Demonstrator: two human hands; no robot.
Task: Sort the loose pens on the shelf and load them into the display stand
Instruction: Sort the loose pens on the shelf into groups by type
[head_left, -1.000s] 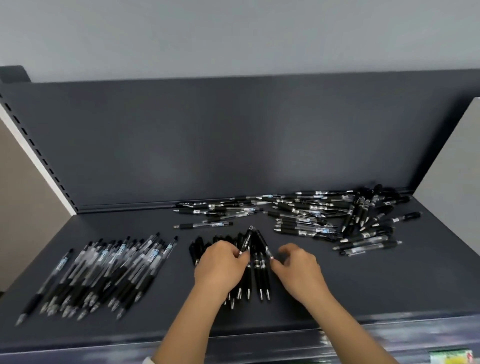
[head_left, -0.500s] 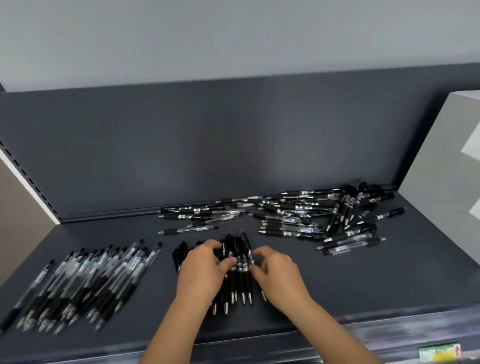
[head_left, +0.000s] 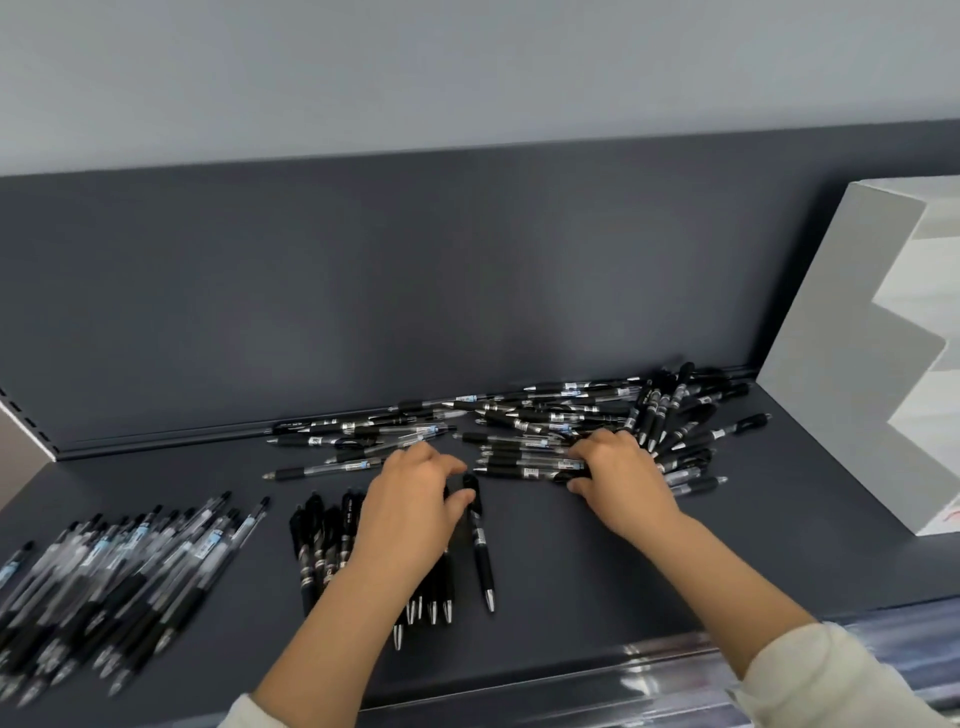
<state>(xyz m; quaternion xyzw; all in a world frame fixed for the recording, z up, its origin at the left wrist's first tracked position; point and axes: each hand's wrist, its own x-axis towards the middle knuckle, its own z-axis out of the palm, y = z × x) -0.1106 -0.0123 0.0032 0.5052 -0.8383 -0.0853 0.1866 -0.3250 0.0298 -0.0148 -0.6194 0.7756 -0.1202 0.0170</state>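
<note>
Black sorted pens (head_left: 332, 540) beneath left hand (head_left: 410, 509); right hand (head_left: 618, 483) pinches loose pens (head_left: 519, 415).

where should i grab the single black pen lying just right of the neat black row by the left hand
Take the black pen by its lower barrel, above the silver tip, coming from above and the right. It lies flat, tip toward the front edge; the shelf is bare on its right, while the black row and the left hand crowd its left and top end.

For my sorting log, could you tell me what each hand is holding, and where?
Left hand pinches a black pen at its top end; right hand rests on the loose pile, hold unclear.
</note>
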